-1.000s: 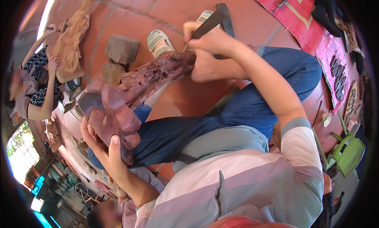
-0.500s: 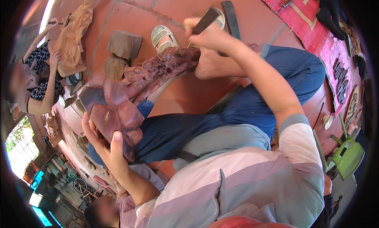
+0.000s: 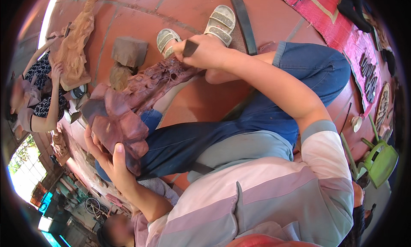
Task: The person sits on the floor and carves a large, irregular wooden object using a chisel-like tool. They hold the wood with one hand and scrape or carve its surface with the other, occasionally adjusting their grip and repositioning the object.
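Observation:
A long reddish-brown wood carving (image 3: 117, 118) lies slantwise over my jeans and crossed legs. Its broad, smooth, faceted end is toward me; the far part is knobbly and pierced with holes. My left hand (image 3: 115, 161) grips the broad end, thumb on top and fingers round the side. Beside the far end, my right hand (image 3: 203, 53) is closed in a fist round a carving tool (image 3: 191, 48) with a dark, flat handle. The tool's working tip is hidden behind the hand and the carving.
A dark bar (image 3: 244, 26) lies on the red tiles near my sandals (image 3: 221, 22). Wood blocks (image 3: 129, 51) stand left of them. Another person (image 3: 43, 88) works on a paler carving (image 3: 75, 46). Several dark tools (image 3: 369, 78) lie on pink cloth, near a green stool (image 3: 380, 161).
My right hand has moved left and nearer with the tool, to beside the carving's far end. The carving and my left hand have shifted slightly left in view.

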Tool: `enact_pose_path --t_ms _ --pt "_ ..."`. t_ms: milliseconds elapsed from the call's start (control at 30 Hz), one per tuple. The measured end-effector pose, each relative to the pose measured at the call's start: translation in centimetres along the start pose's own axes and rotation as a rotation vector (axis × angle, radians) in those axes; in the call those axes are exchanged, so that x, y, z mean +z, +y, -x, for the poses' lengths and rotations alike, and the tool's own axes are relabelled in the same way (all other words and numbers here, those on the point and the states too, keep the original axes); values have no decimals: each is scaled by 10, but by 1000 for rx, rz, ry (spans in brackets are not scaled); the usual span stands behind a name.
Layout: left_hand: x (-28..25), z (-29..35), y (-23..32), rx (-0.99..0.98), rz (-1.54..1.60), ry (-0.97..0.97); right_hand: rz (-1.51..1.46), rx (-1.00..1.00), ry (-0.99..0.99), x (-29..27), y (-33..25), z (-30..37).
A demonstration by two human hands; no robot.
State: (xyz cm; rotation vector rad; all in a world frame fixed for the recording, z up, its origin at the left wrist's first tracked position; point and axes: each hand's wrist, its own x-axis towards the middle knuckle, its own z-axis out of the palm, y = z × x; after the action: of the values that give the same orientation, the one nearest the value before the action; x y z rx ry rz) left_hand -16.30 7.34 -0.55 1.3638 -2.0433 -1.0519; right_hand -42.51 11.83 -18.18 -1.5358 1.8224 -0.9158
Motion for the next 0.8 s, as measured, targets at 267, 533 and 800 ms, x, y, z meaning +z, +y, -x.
enact_pose_path --t_ms 267,533,800 --pt "1 0 -1 13 -4 4 28 -157 228 -10 33 -10" --pt "0 0 -1 1 10 6 -318 88 131 -15 26 9" --pt "-1 2 -4 -6 15 13 -152 48 67 10 11 1"
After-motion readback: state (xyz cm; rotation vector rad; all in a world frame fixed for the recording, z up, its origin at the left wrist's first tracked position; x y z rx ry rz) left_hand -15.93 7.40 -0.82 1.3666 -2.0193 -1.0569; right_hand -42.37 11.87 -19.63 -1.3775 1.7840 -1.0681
